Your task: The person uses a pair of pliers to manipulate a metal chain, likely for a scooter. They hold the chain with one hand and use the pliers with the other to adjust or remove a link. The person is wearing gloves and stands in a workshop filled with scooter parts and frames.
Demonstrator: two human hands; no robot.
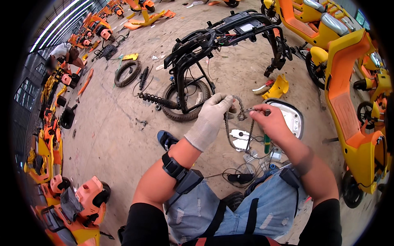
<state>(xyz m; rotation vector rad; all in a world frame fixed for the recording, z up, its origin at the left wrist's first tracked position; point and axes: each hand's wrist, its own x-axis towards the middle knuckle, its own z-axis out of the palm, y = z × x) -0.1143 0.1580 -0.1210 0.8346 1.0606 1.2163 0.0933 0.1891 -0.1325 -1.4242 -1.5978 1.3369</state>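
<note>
A dark drive chain [228, 132] hangs in a loop between my two hands, above the floor. My left hand [214, 115], in a pale work glove, is closed on one part of it. My bare right hand [269, 119] pinches another part of the chain between thumb and fingers. A short stretch of chain spans the gap between the hands. Just below my right hand shows a green handle [267, 144]; I cannot tell whether it is held or lies on the floor. Beyond my hands stands a black scooter frame [213, 39], with a shock absorber [158, 99] sticking out at its left.
A tyre [200, 87] lies under the frame, another tyre [127, 74] farther left. By my right hand are a white-lined shell [292, 117] and a yellow plastic piece [279, 86]. Cables and a black part [241, 178] lie before my knees. Yellow-orange scooters [344, 106] line the right; a person [67, 55] bends at far left.
</note>
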